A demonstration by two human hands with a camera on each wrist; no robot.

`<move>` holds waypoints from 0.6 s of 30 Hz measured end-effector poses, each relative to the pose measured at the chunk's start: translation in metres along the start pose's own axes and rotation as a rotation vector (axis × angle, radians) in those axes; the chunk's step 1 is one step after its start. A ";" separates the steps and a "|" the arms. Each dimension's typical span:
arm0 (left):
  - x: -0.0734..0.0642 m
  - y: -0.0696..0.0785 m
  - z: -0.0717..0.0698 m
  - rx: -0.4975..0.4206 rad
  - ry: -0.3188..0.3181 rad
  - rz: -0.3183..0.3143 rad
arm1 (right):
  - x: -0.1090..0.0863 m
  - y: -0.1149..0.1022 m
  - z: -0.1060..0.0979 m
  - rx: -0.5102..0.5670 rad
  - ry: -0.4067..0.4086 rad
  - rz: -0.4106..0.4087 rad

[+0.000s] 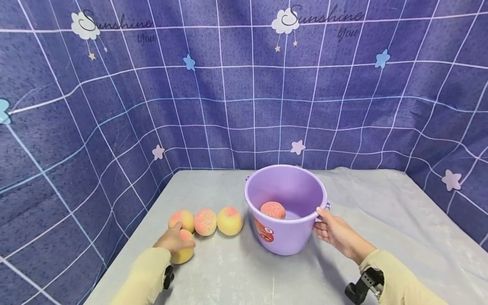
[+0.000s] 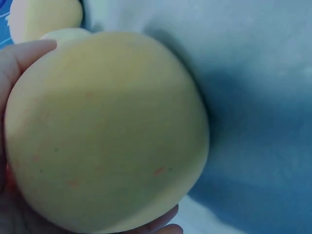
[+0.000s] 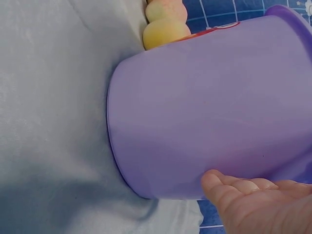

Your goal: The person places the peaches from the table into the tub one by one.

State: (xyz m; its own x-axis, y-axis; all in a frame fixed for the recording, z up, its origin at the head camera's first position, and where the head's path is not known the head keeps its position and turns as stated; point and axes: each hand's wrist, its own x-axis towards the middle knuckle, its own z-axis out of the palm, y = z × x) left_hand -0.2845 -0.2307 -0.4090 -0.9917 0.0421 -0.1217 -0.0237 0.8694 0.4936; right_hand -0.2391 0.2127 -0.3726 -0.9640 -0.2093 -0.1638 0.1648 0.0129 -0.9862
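In the head view my left hand (image 1: 173, 240) grips a yellow and pink peach (image 1: 183, 254) at the front left; the left wrist view shows the fingers and thumb around this peach (image 2: 107, 131). My right hand (image 1: 339, 233) holds the purple bucket (image 1: 286, 237) at its right side, thumb over the rim and fingers against the outer wall. One reddish peach (image 1: 273, 209) lies inside the bucket. Between the left hand and the bucket, a row holds a peach (image 1: 181, 219), a speckled pink peach (image 1: 205, 222) and a yellow peach (image 1: 230, 221).
A grey cloth (image 1: 213, 275) covers the table. Behind it and along both sides hangs a blue gridded curtain (image 1: 228, 110) with stars and clouds. The bucket stands upright near the table's middle, with a red label (image 1: 264, 232) on its front.
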 end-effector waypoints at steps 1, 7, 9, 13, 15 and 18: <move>0.000 0.000 0.002 0.000 0.011 -0.008 | 0.000 0.000 0.000 0.001 0.002 0.000; -0.003 0.002 0.007 -0.004 0.082 -0.049 | 0.000 0.000 0.001 -0.003 0.000 0.003; -0.004 0.002 0.008 0.002 0.099 -0.062 | 0.000 0.000 0.002 -0.004 0.000 0.003; -0.003 0.003 0.010 0.024 0.105 -0.067 | 0.000 -0.001 0.002 -0.008 -0.005 0.002; -0.002 0.004 0.010 0.034 0.097 -0.055 | 0.000 0.000 0.002 -0.013 -0.011 0.001; -0.003 0.008 0.009 0.042 0.082 -0.045 | 0.000 0.000 0.001 -0.017 -0.013 0.005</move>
State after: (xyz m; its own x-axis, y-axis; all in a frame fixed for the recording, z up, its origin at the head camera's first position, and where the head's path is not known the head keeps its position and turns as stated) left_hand -0.2809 -0.2194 -0.4122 -0.9968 -0.0360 -0.0711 -0.0644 0.8893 0.4528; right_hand -0.2393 0.2112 -0.3725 -0.9605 -0.2217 -0.1683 0.1656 0.0310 -0.9857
